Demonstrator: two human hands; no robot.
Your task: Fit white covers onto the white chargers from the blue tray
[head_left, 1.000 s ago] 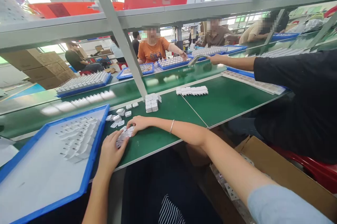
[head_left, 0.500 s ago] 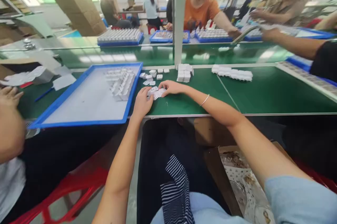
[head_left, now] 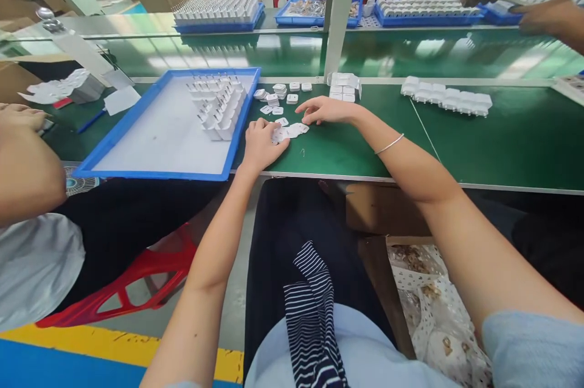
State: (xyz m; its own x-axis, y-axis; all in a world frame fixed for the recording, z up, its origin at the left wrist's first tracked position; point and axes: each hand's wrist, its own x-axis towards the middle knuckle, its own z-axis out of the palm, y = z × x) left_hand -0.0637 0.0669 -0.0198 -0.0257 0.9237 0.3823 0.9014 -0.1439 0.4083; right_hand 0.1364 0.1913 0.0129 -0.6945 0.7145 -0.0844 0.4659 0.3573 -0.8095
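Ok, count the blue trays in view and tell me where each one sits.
5. One large blue tray lies on the near table, left of the left hand. Four more sit across the belt. Others may be hidden beyond the frame.

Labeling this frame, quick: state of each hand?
Left hand: fingers curled on the small white parts on the table; a grip cannot be told.
Right hand: fingertips pinched, holding what cannot be told.
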